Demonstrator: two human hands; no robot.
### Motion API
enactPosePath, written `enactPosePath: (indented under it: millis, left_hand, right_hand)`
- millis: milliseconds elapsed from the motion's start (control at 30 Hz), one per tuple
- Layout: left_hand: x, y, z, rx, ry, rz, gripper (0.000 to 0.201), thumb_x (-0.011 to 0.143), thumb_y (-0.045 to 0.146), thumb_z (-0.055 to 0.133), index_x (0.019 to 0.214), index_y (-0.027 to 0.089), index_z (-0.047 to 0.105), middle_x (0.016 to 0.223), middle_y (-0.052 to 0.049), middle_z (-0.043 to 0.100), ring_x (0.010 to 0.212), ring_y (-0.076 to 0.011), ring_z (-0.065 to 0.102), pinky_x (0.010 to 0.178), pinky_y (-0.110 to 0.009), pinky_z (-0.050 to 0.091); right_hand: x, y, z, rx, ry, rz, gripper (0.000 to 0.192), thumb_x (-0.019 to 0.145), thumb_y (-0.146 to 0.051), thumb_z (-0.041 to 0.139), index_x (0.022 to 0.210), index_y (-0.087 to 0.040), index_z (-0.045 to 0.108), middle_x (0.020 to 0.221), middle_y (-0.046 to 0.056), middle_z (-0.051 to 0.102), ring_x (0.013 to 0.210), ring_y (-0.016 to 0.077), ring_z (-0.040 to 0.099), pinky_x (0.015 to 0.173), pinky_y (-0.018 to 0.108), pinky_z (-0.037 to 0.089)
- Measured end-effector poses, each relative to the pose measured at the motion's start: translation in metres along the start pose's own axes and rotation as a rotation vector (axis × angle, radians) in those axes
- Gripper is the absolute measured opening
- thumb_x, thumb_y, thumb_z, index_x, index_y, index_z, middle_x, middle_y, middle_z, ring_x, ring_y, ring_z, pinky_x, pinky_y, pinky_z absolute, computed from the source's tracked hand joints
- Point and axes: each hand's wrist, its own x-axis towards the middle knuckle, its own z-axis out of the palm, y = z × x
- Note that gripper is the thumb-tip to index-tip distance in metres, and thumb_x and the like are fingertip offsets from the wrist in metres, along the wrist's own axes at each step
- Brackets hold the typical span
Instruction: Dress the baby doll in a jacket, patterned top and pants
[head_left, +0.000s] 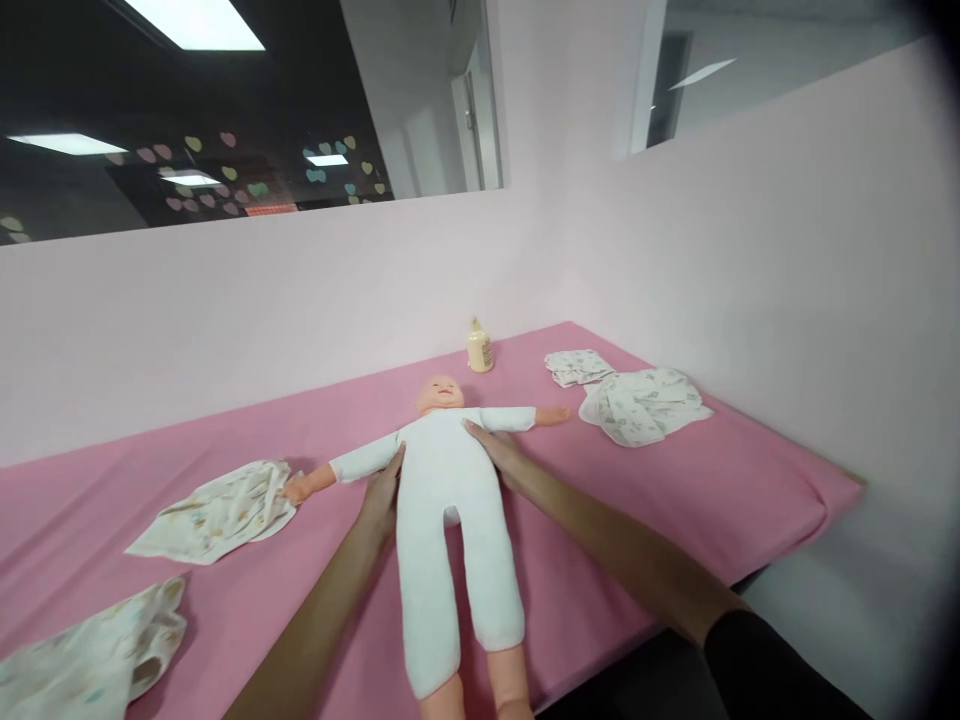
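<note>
A baby doll (446, 470) with a white cloth body lies face up on a pink-covered table (600, 545), its arms spread wide and its legs toward me. My left hand (385, 492) grips the left side of its torso just under the arm. On the opposite side, my right hand (495, 447) holds the torso, with the thumb over the chest. The other fingers of both hands are hidden behind the doll's body. The doll's hand at the left touches a crumpled printed baby garment (217, 512).
A pump bottle (480, 348) stands near the back wall. At the right lie a folded printed cloth (576, 366) and a crumpled printed cloth (645, 405). Another printed garment (97, 650) is at the front left. White walls border the table's back and right.
</note>
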Motion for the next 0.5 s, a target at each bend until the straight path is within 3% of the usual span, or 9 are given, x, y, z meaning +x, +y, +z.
enactPosePath:
  millis: [133, 300, 500]
  left_hand:
    - [0.019, -0.021, -0.016, -0.179, 0.144, -0.110, 0.057, 0.067, 0.063, 0.075, 0.100, 0.018, 0.068, 0.099, -0.010, 0.073, 0.095, -0.0301, 0.068, 0.073, -0.035, 0.059]
    - [0.030, -0.027, -0.024, -0.254, 0.279, -0.169, 0.045, 0.071, 0.041, 0.080, 0.106, 0.017, 0.068, 0.109, -0.012, 0.072, 0.098, -0.0286, 0.069, 0.072, -0.033, 0.060]
    - [0.036, -0.030, -0.027, -0.295, 0.276, -0.217, 0.035, 0.077, 0.036, 0.075, 0.104, 0.014, 0.070, 0.113, -0.014, 0.071, 0.100, -0.0302, 0.068, 0.074, -0.035, 0.060]
  right_hand:
    - [0.009, 0.005, 0.002, -0.015, 0.094, 0.042, 0.057, 0.062, -0.059, 0.080, 0.098, -0.019, 0.065, 0.096, 0.005, 0.069, 0.096, 0.0256, 0.061, 0.078, 0.035, 0.045]
    - [0.019, 0.009, 0.005, -0.095, 0.199, 0.023, 0.050, 0.061, -0.060, 0.079, 0.087, -0.019, 0.065, 0.085, 0.002, 0.069, 0.085, 0.0222, 0.063, 0.071, 0.031, 0.045]
    - [0.025, 0.013, 0.007, -0.208, 0.234, -0.009, 0.048, 0.070, -0.059, 0.071, 0.092, -0.017, 0.064, 0.091, 0.003, 0.071, 0.083, 0.0200, 0.064, 0.068, 0.029, 0.048]
